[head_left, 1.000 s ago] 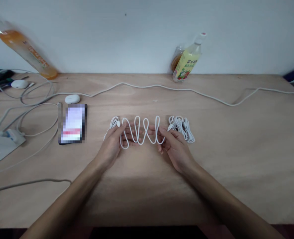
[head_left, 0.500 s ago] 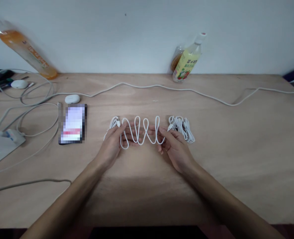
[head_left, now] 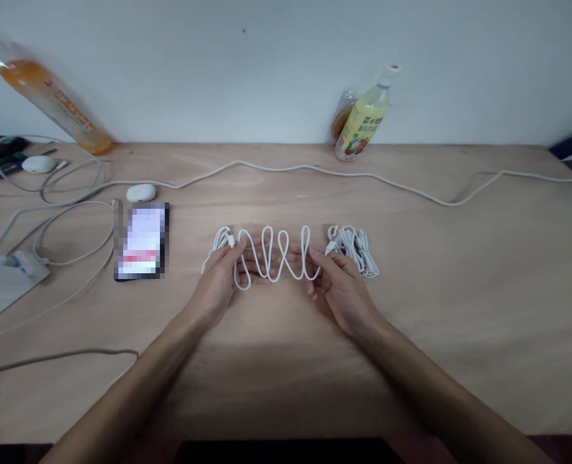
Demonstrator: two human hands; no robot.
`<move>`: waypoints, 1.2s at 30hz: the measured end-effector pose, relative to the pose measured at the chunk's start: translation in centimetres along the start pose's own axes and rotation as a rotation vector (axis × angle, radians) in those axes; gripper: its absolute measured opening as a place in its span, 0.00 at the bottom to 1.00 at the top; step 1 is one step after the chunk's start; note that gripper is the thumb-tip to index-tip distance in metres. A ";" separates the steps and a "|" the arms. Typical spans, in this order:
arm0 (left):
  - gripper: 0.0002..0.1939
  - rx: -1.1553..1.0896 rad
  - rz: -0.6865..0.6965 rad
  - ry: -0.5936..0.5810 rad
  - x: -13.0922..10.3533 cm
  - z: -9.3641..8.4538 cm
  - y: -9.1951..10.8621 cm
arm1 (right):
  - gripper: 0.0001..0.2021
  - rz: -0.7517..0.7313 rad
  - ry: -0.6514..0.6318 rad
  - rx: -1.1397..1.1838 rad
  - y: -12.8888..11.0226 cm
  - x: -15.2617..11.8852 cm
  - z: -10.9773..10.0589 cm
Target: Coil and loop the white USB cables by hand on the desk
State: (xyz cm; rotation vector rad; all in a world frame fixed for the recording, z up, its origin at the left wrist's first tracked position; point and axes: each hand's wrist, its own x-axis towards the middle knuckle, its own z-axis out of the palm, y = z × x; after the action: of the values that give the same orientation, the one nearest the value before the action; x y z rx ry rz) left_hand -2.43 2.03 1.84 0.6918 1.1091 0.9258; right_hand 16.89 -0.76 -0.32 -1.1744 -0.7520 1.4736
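Observation:
A white charging cable [head_left: 284, 243] runs in wavy loops between my hands, above the wooden table. My left hand [head_left: 224, 274] pinches one end of it by the white plug, thumb on top and fingers stretched beneath the loops. At the other end, my right hand [head_left: 338, 280] holds the second plug between thumb and fingers. Behind my left hand lies a small bundle of white cable [head_left: 218, 240], partly hidden by it. A larger heap of bundled white cables [head_left: 358, 248] rests just beyond my right hand.
A phone [head_left: 143, 238] and a white earbud case [head_left: 141, 193] lie to the left. Tangled cables [head_left: 73, 206] spread over the left side, and a long white cord [head_left: 309, 167] crosses the table [head_left: 460, 290]. An orange drink bottle [head_left: 53, 106] and a yellow one [head_left: 364, 119] lean against the wall.

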 end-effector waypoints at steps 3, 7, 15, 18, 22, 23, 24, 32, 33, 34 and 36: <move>0.17 0.009 0.002 0.003 0.1 0.0 0.0 | 0.17 0.012 -0.005 0.000 0.0 0.0 0.0; 0.17 0.018 -0.002 -0.001 0.1 0.0 -0.1 | 0.17 0.010 -0.013 0.002 0.0 -0.1 0.0; 0.19 0.015 0.005 -0.025 0.1 0.0 0.0 | 0.17 0.009 -0.002 -0.006 0.0 -0.1 0.1; 0.21 0.016 0.008 -0.040 0.1 0.0 0.0 | 0.18 0.021 0.002 -0.004 0.0 0.0 0.1; 0.23 0.029 0.005 -0.036 0.2 -0.1 -0.1 | 0.19 0.032 -0.001 0.001 0.0 0.0 0.0; 0.23 0.033 0.006 -0.033 0.2 -0.1 -0.1 | 0.19 0.031 0.000 0.004 0.0 0.0 0.0; 0.23 0.037 0.007 -0.030 0.2 -0.2 -0.1 | 0.19 0.030 -0.001 0.007 0.0 0.0 0.0; 0.22 0.040 0.004 -0.017 0.1 -0.2 -0.1 | 0.18 0.029 -0.010 0.007 0.1 0.0 0.0; 0.22 0.040 0.004 -0.016 0.2 -0.2 -0.1 | 0.18 0.031 -0.012 0.004 0.1 0.0 0.0; 0.22 0.038 0.005 -0.016 0.2 -0.2 -0.1 | 0.19 0.033 -0.011 0.001 0.1 0.0 0.0; 0.22 0.031 0.008 -0.015 0.2 -0.2 -0.1 | 0.19 0.036 -0.012 -0.009 0.1 0.0 -0.1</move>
State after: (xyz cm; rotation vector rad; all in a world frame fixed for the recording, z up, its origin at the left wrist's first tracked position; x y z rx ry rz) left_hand -2.57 2.14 1.58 0.7281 1.1095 0.9110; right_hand 16.93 -0.78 -0.43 -1.1929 -0.7494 1.5095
